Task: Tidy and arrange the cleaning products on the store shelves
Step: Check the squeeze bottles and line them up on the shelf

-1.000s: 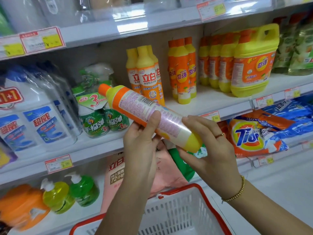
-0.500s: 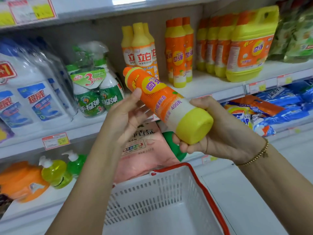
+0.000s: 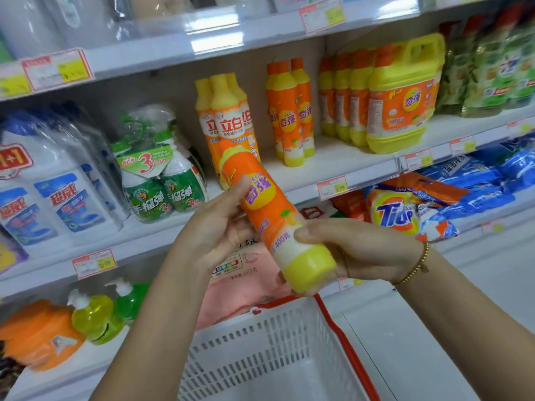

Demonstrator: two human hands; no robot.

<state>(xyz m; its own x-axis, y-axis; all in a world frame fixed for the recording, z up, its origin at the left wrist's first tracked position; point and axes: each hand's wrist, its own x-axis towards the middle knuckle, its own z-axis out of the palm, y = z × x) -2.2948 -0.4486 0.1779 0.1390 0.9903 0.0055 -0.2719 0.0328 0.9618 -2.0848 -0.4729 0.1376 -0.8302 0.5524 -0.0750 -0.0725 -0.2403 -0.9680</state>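
An orange and yellow dish-soap bottle (image 3: 269, 209) is held in front of the middle shelf, tilted with its cap toward the shelf and its yellow base toward me. My left hand (image 3: 223, 227) cups its upper part, thumb on the label. My right hand (image 3: 356, 250) grips the lower end by the yellow base. Matching orange bottles (image 3: 289, 117) stand upright on the middle shelf (image 3: 341, 160), with yellow-capped bottles (image 3: 228, 120) to their left.
A large yellow jug (image 3: 405, 94) and more bottles stand to the right on the shelf. Green spray packs (image 3: 162, 180) and white refill packs (image 3: 55, 192) fill the left. A white basket with a red rim (image 3: 341, 337) sits below my hands. Detergent bags (image 3: 399, 215) lie on the lower shelf.
The bottle was turned so its front label faces me and now points more steeply toward the shelf. Both hands shifted their hold along it. The view tilted upward.
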